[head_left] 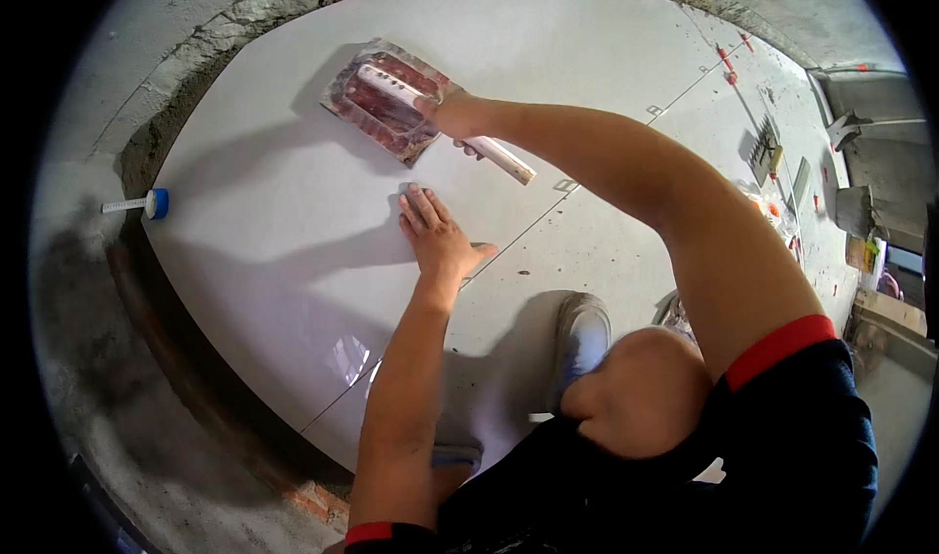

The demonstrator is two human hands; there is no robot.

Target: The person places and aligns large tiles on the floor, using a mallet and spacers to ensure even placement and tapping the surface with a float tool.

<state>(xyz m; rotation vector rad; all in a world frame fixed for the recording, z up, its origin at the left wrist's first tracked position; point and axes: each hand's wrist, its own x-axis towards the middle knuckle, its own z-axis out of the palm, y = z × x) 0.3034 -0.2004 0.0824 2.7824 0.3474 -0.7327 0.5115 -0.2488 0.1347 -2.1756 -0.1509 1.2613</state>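
My right hand (pixel 456 116) is closed round the handle of a tile tamping paddle (pixel 386 109), a flat, dusty, reddish-brown rectangular board with a long pale handle whose end sticks out past the fist. The board lies on or just over a large glossy white floor tile (pixel 264 94); a gap beneath it cannot be made out. Nearer to me, my left hand (pixel 442 247) rests palm down on the same tile, empty, fingers apart. Its thumb reaches to the joint between this tile and the neighbouring one (pixel 523 270).
Small pale levelling clips (pixel 564 186) stand along the joint. A blue round piece with a white marked strip (pixel 156 203) sits at the left tile edge, by a dark gap along the rough wall. At right lie a notched trowel (pixel 766 153) and a red-handled tool (pixel 726 63). My shoe (pixel 582 334) stands on tile.
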